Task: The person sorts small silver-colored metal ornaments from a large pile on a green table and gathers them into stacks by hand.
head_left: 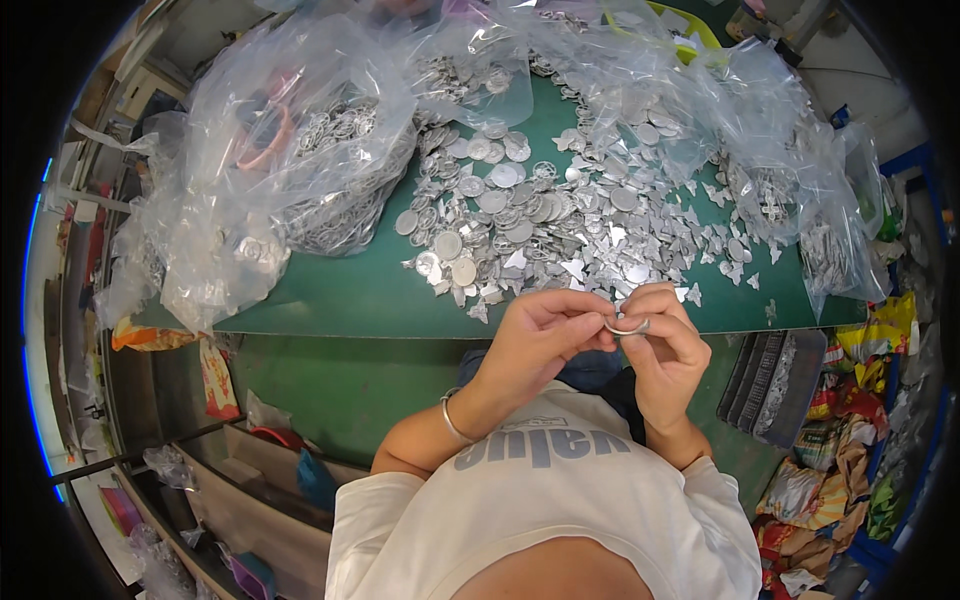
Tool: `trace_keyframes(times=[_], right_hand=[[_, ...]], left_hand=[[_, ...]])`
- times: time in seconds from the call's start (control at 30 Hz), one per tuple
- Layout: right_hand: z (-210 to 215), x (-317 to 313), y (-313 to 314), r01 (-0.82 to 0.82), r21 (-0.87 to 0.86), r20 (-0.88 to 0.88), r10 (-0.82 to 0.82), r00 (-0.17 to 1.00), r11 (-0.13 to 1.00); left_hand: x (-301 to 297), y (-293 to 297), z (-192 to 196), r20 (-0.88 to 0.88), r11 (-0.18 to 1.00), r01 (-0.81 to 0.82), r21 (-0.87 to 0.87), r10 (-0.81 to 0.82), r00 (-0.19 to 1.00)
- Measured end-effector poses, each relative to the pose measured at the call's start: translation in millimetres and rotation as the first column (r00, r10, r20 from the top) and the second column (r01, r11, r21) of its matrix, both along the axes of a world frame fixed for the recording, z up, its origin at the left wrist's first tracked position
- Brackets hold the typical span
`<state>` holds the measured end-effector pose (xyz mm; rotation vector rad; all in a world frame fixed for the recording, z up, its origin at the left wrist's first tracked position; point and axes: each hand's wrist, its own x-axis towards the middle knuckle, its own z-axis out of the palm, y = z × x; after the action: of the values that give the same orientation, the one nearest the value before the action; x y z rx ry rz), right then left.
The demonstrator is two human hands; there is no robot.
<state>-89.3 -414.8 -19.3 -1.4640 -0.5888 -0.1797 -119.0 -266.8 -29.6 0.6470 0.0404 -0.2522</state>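
Just right of centre, a curved silvery metal piece is pinched by left hand and right hand, apparently mid-handling; loose metal pieces are left heaped upper centre, finished ones indistinguishable.

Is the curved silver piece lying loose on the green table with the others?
No, the curved silver piece is held in the person's fingers.
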Motion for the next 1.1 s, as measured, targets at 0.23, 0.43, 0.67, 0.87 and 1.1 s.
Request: trace_keyframes(times=[0.23,0.43,0.67,0.87,1.1], right_hand=[[-0.1,-6.1,4.4,-0.090,0.313,-0.400,0.217,0.890,0.946],[-12.9,-12.1,5.3,-0.034,0.264,-0.436,0.151,0.887,0.964],[-22.1,-37.3,0.8,-0.030,-0.089,-0.331,-0.001,0.944,0.996],[-33.4,-68.2,8.5,0.111,-0.093,-0.526,-0.143,0.838,0.989],[-56.8,-74.9,1.1,0.137,-0.067,-0.629,-0.148,0.763,0.988]], left_hand=[[-2.5,2.7,-13.2,-0.066,0.958,0.161,-0.235,-0.181,0.981],[-7.1,8.3,-17.6,-0.147,0.898,0.187,-0.398,-0.263,0.953],[-24.0,14.6,-39.8,-0.112,0.839,0.285,-0.464,-0.375,0.920],[-35.3,21.3,-62.0,-0.024,0.943,0.329,0.038,-0.329,0.944],[27.7,49.0,-99.2,0.520,-0.157,-0.641,0.751,-0.458,0.721]])
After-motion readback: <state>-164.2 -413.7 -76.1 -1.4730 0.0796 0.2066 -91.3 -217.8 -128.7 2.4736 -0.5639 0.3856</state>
